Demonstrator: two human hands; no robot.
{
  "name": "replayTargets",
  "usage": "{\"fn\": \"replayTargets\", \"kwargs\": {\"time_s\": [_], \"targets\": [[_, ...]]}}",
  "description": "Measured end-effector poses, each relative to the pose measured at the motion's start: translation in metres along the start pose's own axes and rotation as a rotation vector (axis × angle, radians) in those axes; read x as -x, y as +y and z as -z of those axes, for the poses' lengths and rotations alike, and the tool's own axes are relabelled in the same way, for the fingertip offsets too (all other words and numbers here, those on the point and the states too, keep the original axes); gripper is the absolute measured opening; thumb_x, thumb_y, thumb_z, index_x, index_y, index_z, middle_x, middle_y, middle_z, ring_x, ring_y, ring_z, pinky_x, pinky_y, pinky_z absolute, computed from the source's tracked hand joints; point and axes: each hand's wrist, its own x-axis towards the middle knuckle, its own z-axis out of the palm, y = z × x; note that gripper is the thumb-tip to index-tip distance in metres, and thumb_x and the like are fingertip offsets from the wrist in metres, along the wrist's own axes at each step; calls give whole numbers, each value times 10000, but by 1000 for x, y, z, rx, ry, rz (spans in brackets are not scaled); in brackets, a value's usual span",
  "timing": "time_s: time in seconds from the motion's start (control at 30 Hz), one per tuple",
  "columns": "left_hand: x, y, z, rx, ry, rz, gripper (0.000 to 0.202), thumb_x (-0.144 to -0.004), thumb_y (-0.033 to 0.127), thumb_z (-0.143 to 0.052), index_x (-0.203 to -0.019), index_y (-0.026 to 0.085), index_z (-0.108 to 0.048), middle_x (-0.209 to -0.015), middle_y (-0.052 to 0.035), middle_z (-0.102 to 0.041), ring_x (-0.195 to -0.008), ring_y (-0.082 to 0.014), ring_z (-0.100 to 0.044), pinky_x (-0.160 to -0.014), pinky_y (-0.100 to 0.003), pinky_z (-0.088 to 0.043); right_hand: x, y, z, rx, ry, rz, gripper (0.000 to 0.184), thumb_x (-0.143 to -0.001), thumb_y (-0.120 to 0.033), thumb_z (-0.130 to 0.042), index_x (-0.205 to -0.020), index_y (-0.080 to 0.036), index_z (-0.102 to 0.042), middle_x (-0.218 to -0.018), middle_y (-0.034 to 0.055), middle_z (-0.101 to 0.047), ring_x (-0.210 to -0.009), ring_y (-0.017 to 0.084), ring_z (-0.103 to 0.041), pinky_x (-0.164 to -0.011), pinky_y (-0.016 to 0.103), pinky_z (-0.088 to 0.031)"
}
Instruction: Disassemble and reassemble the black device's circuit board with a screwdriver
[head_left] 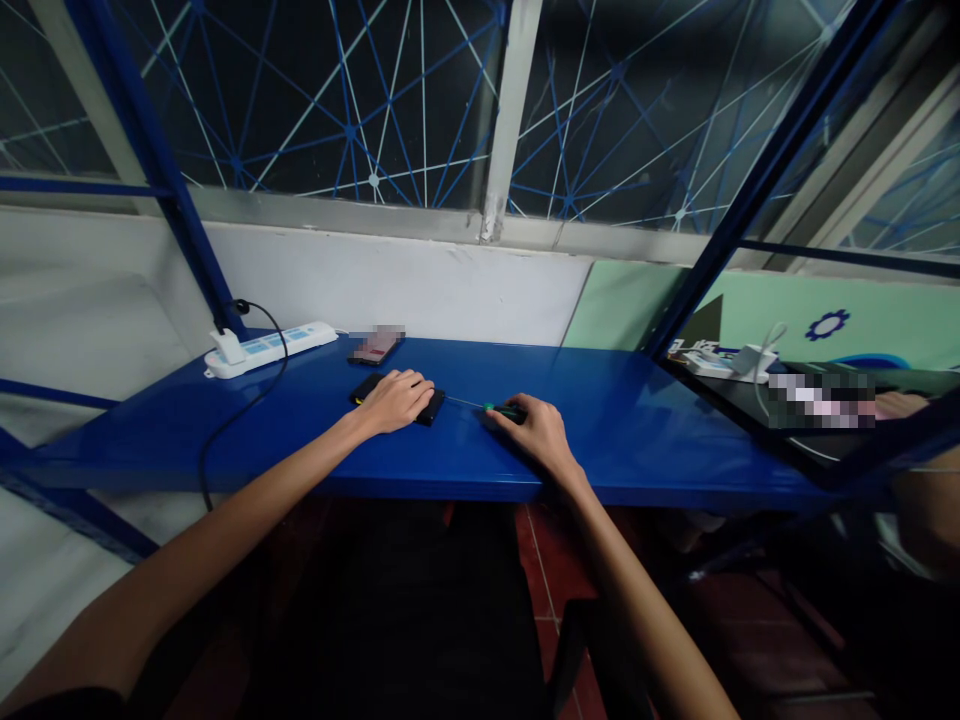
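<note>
My left hand (399,400) is laid over a flat black case (430,410), its fingers curved over the top and holding it against the blue table. Much of the case is covered by the hand, and a small yellow patch shows at its left end. In my right hand (543,428) is a screwdriver (491,408) with a green and black handle, gripped with the fingers closed round it. Its thin metal shaft points left, and the tip reaches close to the right end of the case. Whether the tip touches the case I cannot tell.
A white power strip (289,348) with a plug and a black cable (247,390) lies at the back left of the blue table (465,470). Behind the case rests a phone (377,345). Blue posts rise at both sides. At the right, another person's hand (900,404) shows.
</note>
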Motion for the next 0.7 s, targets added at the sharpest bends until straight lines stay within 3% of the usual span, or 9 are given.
{"fn": "replayTargets", "kwargs": {"time_s": [0.13,0.37,0.5,0.6,0.7], "targets": [[0,-1,-2,-13,14,-13,468,-1036,295,-229,-1135,123,-653,-1100,-117,-686,-1009,-242,-603,-862,-384,-412,0,1,0,85,6,36,421,-796,-615,-623,-739,-198,-632,-797,51,-658,-684,172,-574,-562,259,-294],[0,-2,-4,-26,34,-29,447,-1035,287,-241,-1114,133,-653,-1070,-114,-687,-982,-234,-609,-842,-373,-414,-1,1,-4,81,-58,96,296,-803,-485,-675,-915,-227,-583,-784,19,-672,-667,177,-590,-562,244,-282],[1,-3,-5,-31,40,-27,446,-1033,294,-241,-1128,139,-650,-1071,-116,-685,-974,-236,-607,-830,-377,-416,1,-2,-2,69,-76,92,381,-870,-600,-544,-978,-237,-588,-617,-8,-607,-584,183,-571,-550,250,-272],[1,-3,-5,-28,43,-27,442,-1031,291,-250,-1134,136,-651,-1070,-118,-687,-966,-237,-610,-828,-377,-416,3,-5,1,33,-74,94,392,-965,-554,-382,-1002,-234,-605,-601,-9,-606,-566,170,-566,-564,254,-286],[1,-2,-4,-23,44,-27,446,-1031,291,-251,-1128,133,-656,-1065,-120,-689,-964,-237,-613,-828,-376,-417,3,-5,3,50,-61,85,375,-951,-532,-432,-972,-225,-646,-674,11,-650,-600,165,-576,-577,256,-302]]}}
